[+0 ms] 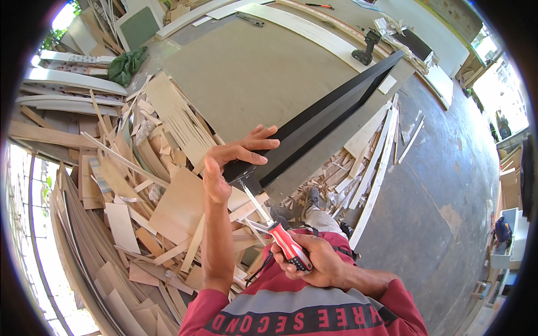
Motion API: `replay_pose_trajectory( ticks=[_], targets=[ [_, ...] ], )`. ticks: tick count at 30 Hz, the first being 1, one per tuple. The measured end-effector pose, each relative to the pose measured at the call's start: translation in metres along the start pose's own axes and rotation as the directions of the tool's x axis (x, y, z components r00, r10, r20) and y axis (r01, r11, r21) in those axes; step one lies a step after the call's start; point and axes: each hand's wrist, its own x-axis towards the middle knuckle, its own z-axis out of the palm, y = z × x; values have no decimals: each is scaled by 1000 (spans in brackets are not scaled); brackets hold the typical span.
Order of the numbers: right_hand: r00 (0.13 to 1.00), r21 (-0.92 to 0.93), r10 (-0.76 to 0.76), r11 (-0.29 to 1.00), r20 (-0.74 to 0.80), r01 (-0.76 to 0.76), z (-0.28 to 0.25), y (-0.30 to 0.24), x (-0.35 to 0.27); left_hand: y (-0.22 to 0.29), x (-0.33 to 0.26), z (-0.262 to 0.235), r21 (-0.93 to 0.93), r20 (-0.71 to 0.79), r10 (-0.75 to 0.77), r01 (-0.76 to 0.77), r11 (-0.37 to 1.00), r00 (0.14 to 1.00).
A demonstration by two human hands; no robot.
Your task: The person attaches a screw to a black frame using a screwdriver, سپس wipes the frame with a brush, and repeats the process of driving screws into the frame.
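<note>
A long black trough-like piece (pixel 314 120), perhaps a frame or drawer part, slants across the worktable from near me to the far right. My left hand (pixel 238 159) rests at its near end, fingers stretched out over the top and thumb apart. My right hand (pixel 314 257) is wrapped round the red and black handle of a screwdriver (pixel 288 243). The screwdriver's metal shaft points up and away, its tip at the near end face of the black piece. Whether a screw sits under the tip is too small to tell.
The worktable (pixel 218 73) carries a black cordless drill (pixel 367 47), a long white strip (pixel 297 28) and a small dark tool (pixel 250 20). Wood offcuts (pixel 179 207) pile up on the left, and more scraps lie under the table. A green bag (pixel 126 66) lies at left.
</note>
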Motion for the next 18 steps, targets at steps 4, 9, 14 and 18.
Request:
replay_pose_trajectory(
  ticks=[4,9,14,18],
  targets=[
    [979,-123,-188,977,-85,177,2,4,1,-1,0,-1,-10,-18,-10,10,1000,1000],
    [983,-48,-177,983,-40,175,-4,9,5,-3,2,-2,-2,-10,-12,12,1000,1000],
    [999,6,35,999,-1,-35,0,3,5,-6,-4,-2,-10,-12,1,-1,1000,1000],
    [926,-347,-372,878,-59,331,12,-1,-8,-5,-3,0,-8,-8,12,-12,1000,1000]
  ],
)
